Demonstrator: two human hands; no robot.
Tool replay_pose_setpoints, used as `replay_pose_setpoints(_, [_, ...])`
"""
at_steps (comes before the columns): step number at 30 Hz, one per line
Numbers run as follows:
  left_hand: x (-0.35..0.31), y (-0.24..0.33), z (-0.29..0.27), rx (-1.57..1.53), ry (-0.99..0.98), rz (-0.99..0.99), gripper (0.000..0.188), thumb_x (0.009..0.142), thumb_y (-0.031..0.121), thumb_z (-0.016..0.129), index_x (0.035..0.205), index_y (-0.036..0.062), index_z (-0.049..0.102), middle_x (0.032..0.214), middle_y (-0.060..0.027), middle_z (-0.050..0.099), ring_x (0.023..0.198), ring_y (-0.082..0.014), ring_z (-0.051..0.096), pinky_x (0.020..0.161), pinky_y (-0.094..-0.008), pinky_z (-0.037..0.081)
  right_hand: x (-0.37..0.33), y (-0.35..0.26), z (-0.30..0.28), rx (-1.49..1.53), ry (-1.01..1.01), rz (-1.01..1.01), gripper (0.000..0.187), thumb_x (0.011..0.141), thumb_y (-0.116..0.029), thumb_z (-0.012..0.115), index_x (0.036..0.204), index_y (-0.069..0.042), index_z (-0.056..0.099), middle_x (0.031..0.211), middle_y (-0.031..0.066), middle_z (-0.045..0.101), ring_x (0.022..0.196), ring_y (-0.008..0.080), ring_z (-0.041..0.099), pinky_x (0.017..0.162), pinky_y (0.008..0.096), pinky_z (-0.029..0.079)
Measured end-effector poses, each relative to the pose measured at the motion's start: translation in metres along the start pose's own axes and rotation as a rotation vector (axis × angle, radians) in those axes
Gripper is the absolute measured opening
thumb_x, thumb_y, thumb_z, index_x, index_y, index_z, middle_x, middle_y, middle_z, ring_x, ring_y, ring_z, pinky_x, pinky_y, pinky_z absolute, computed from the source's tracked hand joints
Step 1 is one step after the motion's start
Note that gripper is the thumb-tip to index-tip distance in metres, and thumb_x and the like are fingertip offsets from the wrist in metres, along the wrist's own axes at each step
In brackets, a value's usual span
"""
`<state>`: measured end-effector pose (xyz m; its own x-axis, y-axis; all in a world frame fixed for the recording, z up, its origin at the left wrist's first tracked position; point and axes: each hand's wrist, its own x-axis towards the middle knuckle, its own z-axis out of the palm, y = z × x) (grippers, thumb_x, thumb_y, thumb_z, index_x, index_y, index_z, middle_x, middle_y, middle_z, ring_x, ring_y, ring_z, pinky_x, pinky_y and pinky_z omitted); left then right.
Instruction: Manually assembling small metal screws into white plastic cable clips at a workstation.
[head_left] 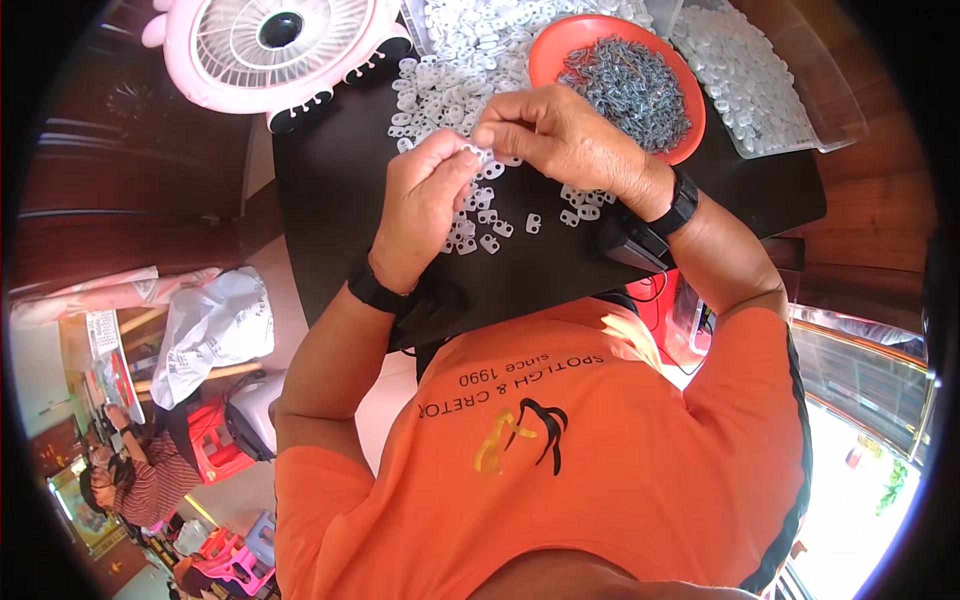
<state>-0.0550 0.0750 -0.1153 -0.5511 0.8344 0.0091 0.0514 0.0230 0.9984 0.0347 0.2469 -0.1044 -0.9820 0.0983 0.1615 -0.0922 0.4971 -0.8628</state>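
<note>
your left hand (pixel 420 200) has thumb and forefinger pinched together on a white clip (pixel 480 154), the other fingers curled in behind. your right hand (pixel 572 135) meets it there, thumb and forefinger nearly tip to tip right at the clip; you can't tell from this view whether anything thin sits between those two fingertips. the clip is above the counter (pixel 350 195), between your two hands.

under and beyond your hands a heap of white pieces (pixel 440 95) spreads over the counter, with loose ones strewn nearer you, below your fingers, and a few more under your right wrist. just past your right hand is a red bowl (pixel 546 65) filled with grey metal parts (pixel 630 95). right of the bowl, a clear bin (pixel 835 110) holds a load of clear pieces (pixel 745 80). a pink fan (pixel 180 45) is at the far left corner.

you have a black band (pixel 375 287) on your left wrist and another on your right, and an orange shirt (pixel 600 430). off to your left hangs a white bag (pixel 225 330), near a red stool (pixel 212 445); farther back is another person (pixel 165 480) in a striped top.
</note>
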Motion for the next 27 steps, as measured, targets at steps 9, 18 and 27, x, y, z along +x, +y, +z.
replay_pose_setpoints(9, [0.003, 0.0019, -0.0059, 0.047, -0.017, -0.033, 0.016, 0.089, 0.014, 0.054, 0.08, 0.0019, 0.057, 0.06, 0.0033, 0.047, 0.053, -0.0033, 0.041, 0.048, -0.0203, 0.033, -0.0002, 0.0008, -0.0024, 0.116, 0.024, -0.084, 0.013, 0.093, -0.012, 0.06, 0.095, 0.0, 0.063, 0.075, -0.0018, 0.059, 0.072, 0.0044, 0.051, 0.065, 0.0219, 0.044])
replay_pose_setpoints(18, [0.005, -0.0021, -0.0065, 0.06, -0.066, -0.047, 0.016, 0.089, 0.014, 0.054, 0.078, 0.0019, 0.055, 0.06, 0.0034, 0.046, 0.053, -0.0035, 0.04, 0.048, -0.021, 0.033, -0.0021, -0.0012, -0.0007, -0.147, 0.04, -0.127, 0.011, 0.087, -0.012, 0.061, 0.087, -0.002, 0.059, 0.068, 0.0059, 0.059, 0.062, 0.0121, 0.054, 0.059, 0.0278, 0.044])
replay_pose_setpoints(27, [0.0039, -0.0037, -0.0054, 0.078, -0.089, -0.036, 0.017, 0.089, 0.015, 0.053, 0.077, 0.0023, 0.055, 0.06, 0.0024, 0.047, 0.053, -0.0044, 0.04, 0.048, -0.0214, 0.033, -0.0037, -0.0015, 0.0004, -0.272, 0.035, -0.195, 0.012, 0.085, -0.014, 0.062, 0.085, -0.003, 0.059, 0.07, 0.0101, 0.059, 0.061, 0.0226, 0.057, 0.057, 0.0326, 0.045])
